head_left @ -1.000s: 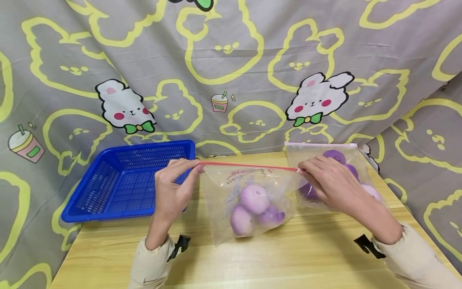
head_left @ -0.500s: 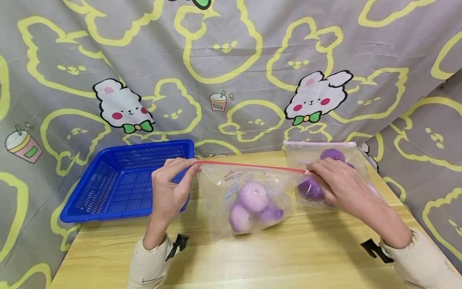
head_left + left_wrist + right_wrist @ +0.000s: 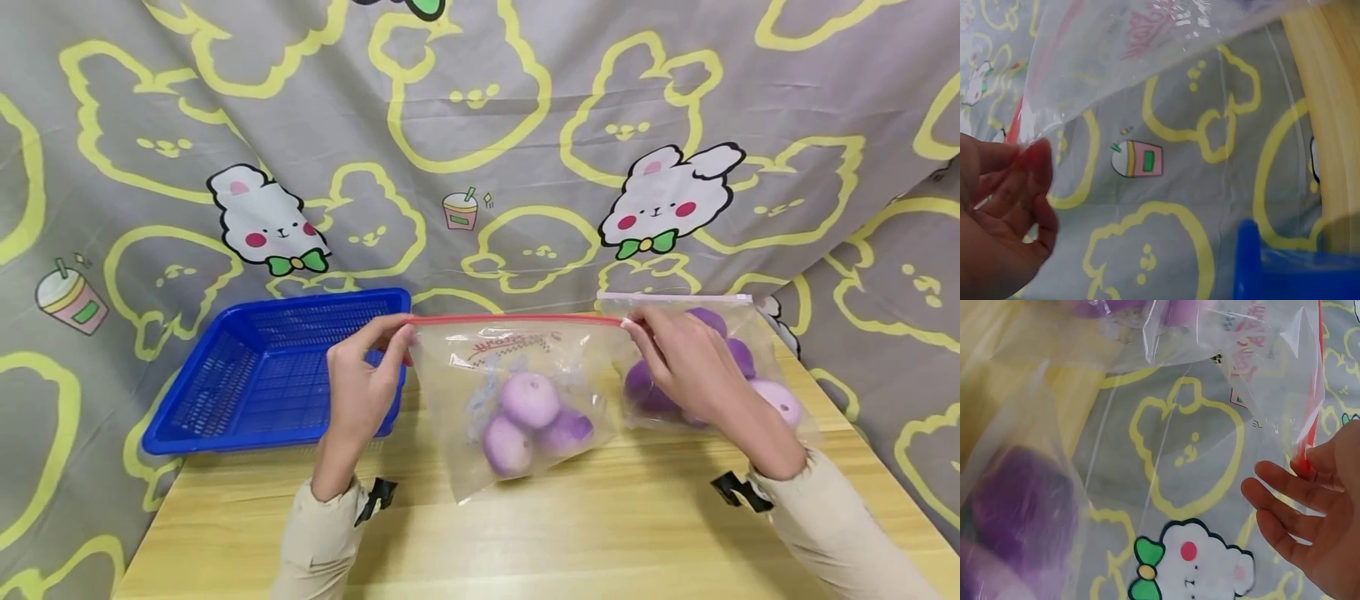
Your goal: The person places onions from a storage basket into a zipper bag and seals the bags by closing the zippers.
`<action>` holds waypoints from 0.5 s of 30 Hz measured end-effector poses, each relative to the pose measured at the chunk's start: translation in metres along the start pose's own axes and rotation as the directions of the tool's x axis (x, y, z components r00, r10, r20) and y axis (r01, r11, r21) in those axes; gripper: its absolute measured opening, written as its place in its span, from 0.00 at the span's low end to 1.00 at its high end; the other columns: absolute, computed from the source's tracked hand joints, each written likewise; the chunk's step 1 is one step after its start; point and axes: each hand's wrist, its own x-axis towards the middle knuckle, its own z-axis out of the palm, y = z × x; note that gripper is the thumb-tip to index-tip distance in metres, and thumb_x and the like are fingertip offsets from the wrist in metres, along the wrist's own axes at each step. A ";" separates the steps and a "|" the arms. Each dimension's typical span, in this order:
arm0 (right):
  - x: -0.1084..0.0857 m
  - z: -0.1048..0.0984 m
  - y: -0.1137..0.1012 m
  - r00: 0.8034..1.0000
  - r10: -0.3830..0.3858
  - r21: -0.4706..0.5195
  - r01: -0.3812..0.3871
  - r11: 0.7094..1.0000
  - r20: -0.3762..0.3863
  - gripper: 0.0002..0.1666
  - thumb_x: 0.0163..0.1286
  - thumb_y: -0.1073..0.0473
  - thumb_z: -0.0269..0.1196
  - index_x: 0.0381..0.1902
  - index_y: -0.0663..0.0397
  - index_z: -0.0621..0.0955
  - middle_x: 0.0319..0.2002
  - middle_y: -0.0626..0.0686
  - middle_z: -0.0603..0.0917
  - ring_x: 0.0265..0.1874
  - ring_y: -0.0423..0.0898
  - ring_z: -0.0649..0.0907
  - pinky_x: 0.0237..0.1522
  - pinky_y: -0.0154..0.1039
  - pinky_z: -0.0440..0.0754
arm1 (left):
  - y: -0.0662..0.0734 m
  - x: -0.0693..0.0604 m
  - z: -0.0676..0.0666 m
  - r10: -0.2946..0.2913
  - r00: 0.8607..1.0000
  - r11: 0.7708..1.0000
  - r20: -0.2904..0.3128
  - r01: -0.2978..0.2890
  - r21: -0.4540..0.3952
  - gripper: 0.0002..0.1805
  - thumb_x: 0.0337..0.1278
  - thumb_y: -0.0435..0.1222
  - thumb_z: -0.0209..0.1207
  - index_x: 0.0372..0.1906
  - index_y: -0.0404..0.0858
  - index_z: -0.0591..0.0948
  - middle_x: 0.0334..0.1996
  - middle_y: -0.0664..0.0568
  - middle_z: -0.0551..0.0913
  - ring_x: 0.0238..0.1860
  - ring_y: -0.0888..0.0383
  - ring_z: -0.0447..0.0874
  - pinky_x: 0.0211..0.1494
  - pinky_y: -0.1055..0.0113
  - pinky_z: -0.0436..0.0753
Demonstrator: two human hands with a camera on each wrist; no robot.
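A clear zip bag (image 3: 450, 417) with a red top strip hangs upright between my two hands, above the table. Inside lie several round purple-and-white vegetables (image 3: 531, 400) that look like onions. My left hand (image 3: 360, 383) pinches the strip's left corner between thumb and fingers; the left wrist view shows this hand (image 3: 1004, 219) at the bag's corner. At the opposite end, my right hand (image 3: 690, 358) pinches the strip by a small white slider. In the right wrist view, thumb and index finger of that hand (image 3: 1316, 512) meet at the corner, the other fingers spread.
Behind my right hand lies a second zip bag (image 3: 615, 333) with a pale pink strip, holding several purple vegetables. A blue plastic basket (image 3: 255, 392) stands at the back left of the wooden table (image 3: 555, 542). A patterned grey curtain (image 3: 420, 125) hangs behind.
Over the last second my right hand slid slightly right along the strip, then came back left and up. The strip now sits higher and more level, and the bag hangs flatter.
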 end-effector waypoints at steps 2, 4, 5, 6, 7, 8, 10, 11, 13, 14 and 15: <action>0.007 0.008 0.003 1.000 0.020 0.004 -0.020 1.000 0.001 0.04 0.74 0.61 0.59 0.38 0.55 0.76 0.20 0.46 0.70 0.16 0.42 0.67 0.19 0.39 0.64 | -0.004 -0.001 0.001 -0.049 0.998 0.999 0.038 0.048 0.024 0.15 0.70 0.35 0.59 0.58 0.43 0.82 0.32 0.52 0.88 0.25 0.58 0.83 0.21 0.72 0.71; 0.013 0.016 0.009 0.999 0.049 0.003 -0.049 0.999 0.006 0.05 0.76 0.61 0.57 0.38 0.56 0.75 0.18 0.46 0.69 0.14 0.43 0.67 0.17 0.39 0.64 | -0.007 -0.002 0.003 -0.081 0.994 0.996 0.072 0.077 0.054 0.20 0.71 0.36 0.57 0.65 0.45 0.77 0.37 0.51 0.88 0.29 0.58 0.84 0.27 0.70 0.76; 0.016 0.021 0.013 0.997 0.072 -0.001 -0.072 0.997 0.008 0.06 0.76 0.60 0.56 0.38 0.57 0.75 0.18 0.47 0.69 0.14 0.44 0.68 0.16 0.40 0.64 | -0.008 -0.002 0.004 -0.090 0.992 0.994 0.085 0.084 0.068 0.21 0.71 0.37 0.57 0.67 0.45 0.75 0.40 0.51 0.88 0.31 0.58 0.85 0.30 0.69 0.78; 0.017 0.024 0.018 0.995 0.102 -0.013 -0.102 0.995 0.006 0.07 0.77 0.59 0.55 0.38 0.58 0.75 0.17 0.48 0.70 0.13 0.45 0.69 0.16 0.42 0.66 | -0.009 -0.001 0.007 -0.093 0.990 0.994 0.103 0.086 0.073 0.22 0.71 0.37 0.57 0.68 0.45 0.73 0.42 0.51 0.88 0.34 0.58 0.85 0.33 0.67 0.80; 0.019 0.026 0.023 0.991 0.134 -0.025 -0.134 0.991 0.004 0.08 0.77 0.59 0.55 0.39 0.59 0.75 0.17 0.49 0.71 0.14 0.47 0.70 0.16 0.44 0.67 | -0.010 -0.001 0.009 -0.092 0.988 0.993 0.122 0.083 0.080 0.23 0.71 0.37 0.57 0.68 0.44 0.73 0.44 0.51 0.87 0.36 0.59 0.85 0.36 0.66 0.81; 0.020 0.029 0.028 0.985 0.170 -0.035 -0.170 0.985 0.003 0.09 0.77 0.58 0.55 0.39 0.59 0.75 0.17 0.51 0.71 0.14 0.49 0.72 0.16 0.47 0.69 | -0.010 0.000 0.012 -0.087 0.987 0.993 0.138 0.076 0.086 0.23 0.71 0.36 0.57 0.68 0.43 0.73 0.46 0.50 0.86 0.39 0.58 0.85 0.39 0.64 0.82; 0.022 0.033 0.039 0.971 0.239 -0.052 -0.238 0.970 0.002 0.11 0.78 0.57 0.54 0.39 0.60 0.75 0.18 0.53 0.73 0.15 0.54 0.75 0.18 0.52 0.71 | -0.010 0.000 0.018 -0.084 0.981 0.993 0.176 0.067 0.098 0.22 0.71 0.35 0.57 0.67 0.42 0.73 0.49 0.49 0.84 0.43 0.57 0.84 0.43 0.61 0.84; 0.024 0.035 0.044 0.964 0.265 -0.058 -0.265 0.963 0.007 0.12 0.78 0.57 0.54 0.40 0.61 0.76 0.18 0.55 0.75 0.17 0.57 0.76 0.19 0.54 0.72 | -0.010 0.000 0.022 -0.082 0.977 0.993 0.198 0.063 0.101 0.22 0.70 0.34 0.58 0.66 0.41 0.74 0.50 0.48 0.83 0.45 0.56 0.84 0.45 0.59 0.84; 0.028 0.040 0.055 0.951 0.307 -0.062 -0.305 0.950 0.027 0.12 0.78 0.57 0.54 0.41 0.62 0.77 0.21 0.58 0.78 0.20 0.61 0.79 0.22 0.57 0.74 | -0.011 -0.003 0.029 -0.080 0.965 0.991 0.249 0.051 0.120 0.22 0.70 0.34 0.58 0.65 0.38 0.74 0.53 0.46 0.82 0.48 0.52 0.83 0.47 0.58 0.84; 0.031 0.043 0.060 0.944 0.327 -0.062 -0.324 0.944 0.046 0.12 0.78 0.57 0.54 0.42 0.62 0.77 0.24 0.60 0.80 0.23 0.63 0.80 0.24 0.59 0.75 | -0.011 -0.006 0.033 -0.083 0.957 0.989 0.277 0.045 0.138 0.22 0.69 0.34 0.58 0.65 0.37 0.74 0.55 0.45 0.81 0.49 0.51 0.82 0.50 0.56 0.83; 0.033 0.046 0.064 0.939 0.337 -0.060 -0.333 0.941 0.068 0.12 0.77 0.57 0.54 0.44 0.63 0.77 0.27 0.63 0.82 0.25 0.65 0.81 0.27 0.60 0.76 | -0.011 -0.011 0.037 -0.093 0.947 0.986 0.308 0.043 0.164 0.22 0.70 0.36 0.58 0.66 0.36 0.73 0.57 0.44 0.79 0.52 0.49 0.81 0.53 0.55 0.82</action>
